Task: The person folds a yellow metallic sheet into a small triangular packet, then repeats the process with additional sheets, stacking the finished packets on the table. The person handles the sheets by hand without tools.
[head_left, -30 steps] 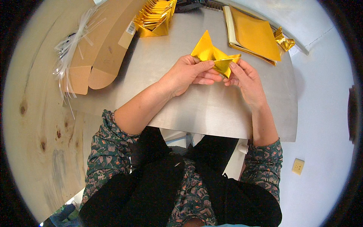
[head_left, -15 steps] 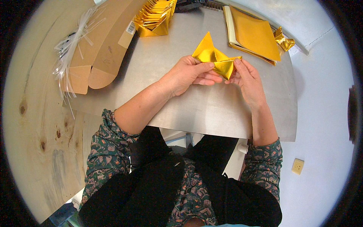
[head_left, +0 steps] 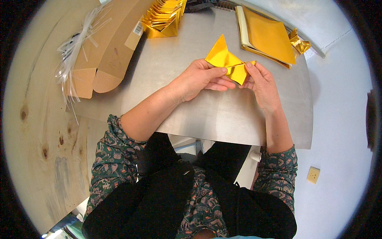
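Observation:
Between my two hands is a folded piece of shiny gold paper (head_left: 223, 57), held above the metal tabletop (head_left: 191, 107). One sharp point of it sticks up and away from me, and a smaller folded part lies between my fingers. My left hand (head_left: 203, 77) pinches its left side, thumb on top and fingers beneath. With thumb and fingers, my right hand (head_left: 260, 79) grips the right corner. Some of the fingertips under the paper are hidden.
A row of nested folded gold paper pieces (head_left: 161, 26) stands at the back left. Beside it lies a cardboard box (head_left: 107, 55) with white strips (head_left: 81, 44). At the back right are a stack of gold sheets (head_left: 268, 36) and a crumpled gold piece (head_left: 298, 42).
The gold paper has shifted slightly to the right and tilted, and its near folded part looks flatter. Both hands keep their grip and have barely moved.

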The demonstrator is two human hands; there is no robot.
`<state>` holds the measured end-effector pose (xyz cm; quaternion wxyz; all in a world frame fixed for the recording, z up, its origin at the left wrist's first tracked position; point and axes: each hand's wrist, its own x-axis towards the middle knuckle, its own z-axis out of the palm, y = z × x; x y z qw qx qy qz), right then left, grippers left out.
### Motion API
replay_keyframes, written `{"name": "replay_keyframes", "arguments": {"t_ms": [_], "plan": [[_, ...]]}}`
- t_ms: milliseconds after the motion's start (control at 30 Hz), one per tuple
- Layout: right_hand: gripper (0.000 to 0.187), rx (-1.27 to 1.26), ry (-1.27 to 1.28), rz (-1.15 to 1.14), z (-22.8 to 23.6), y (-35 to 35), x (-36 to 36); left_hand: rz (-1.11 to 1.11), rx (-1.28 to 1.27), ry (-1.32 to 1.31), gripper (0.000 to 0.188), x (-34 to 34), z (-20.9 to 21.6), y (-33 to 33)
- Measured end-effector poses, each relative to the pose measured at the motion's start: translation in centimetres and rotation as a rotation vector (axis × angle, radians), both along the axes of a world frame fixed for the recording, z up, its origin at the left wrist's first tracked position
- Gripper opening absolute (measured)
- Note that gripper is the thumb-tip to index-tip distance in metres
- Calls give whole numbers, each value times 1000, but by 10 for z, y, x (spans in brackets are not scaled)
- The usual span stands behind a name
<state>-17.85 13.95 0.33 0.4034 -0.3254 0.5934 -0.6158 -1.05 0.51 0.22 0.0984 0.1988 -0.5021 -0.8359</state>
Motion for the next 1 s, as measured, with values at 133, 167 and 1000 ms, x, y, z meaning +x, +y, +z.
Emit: {"name": "replay_keyframes", "arguments": {"t_ms": [133, 167, 1000], "plan": [[28, -5, -17, 2, 0, 0, 0, -9, -2, -2, 30, 0, -1, 0], [27, -6, -26, -1, 0, 0, 0, -11, -6, -3, 31, 0, -1, 0], [27, -16, -86, 7, 0, 0, -2, -12, 3, 19, 34, -1, -4, -1]]}}
